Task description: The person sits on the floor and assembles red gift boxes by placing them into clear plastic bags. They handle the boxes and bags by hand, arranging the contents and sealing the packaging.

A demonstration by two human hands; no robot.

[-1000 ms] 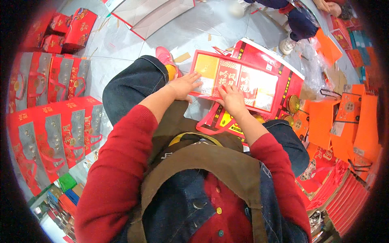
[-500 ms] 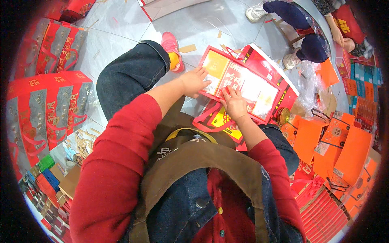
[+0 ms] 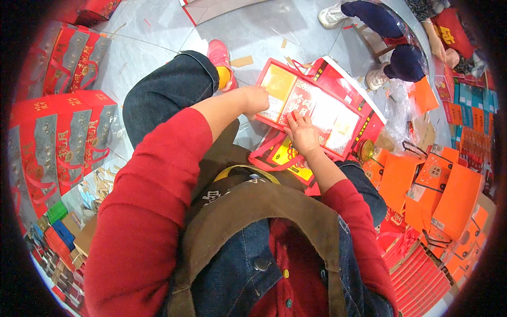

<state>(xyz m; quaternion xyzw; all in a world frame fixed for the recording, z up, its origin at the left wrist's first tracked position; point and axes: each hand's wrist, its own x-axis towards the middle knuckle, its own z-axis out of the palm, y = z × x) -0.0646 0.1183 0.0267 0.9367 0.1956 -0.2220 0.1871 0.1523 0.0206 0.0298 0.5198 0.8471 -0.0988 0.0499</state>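
A flat red gift box with yellow, patterned and pale panels under a shiny cover rests tilted across my lap. At its left edge, my left hand is curled closed; its fingertips and whatever they pinch are hidden. My right hand lies with fingers stretched on the box's near side. Beneath the box is a red bag with a yellow panel, its red ribbon handle looping toward me. Another red box with a black stripe shows behind it on the right.
Red and grey gift bags stand in rows at left. Orange boxes crowd the right, beside a round golden tin and crumpled clear plastic. Another person's legs are at the far right. Cardboard scraps lie on the floor.
My left hand has gone from spread fingers on the box's left edge to a curled, closed shape there. My right hand has stayed nearly still on the box.
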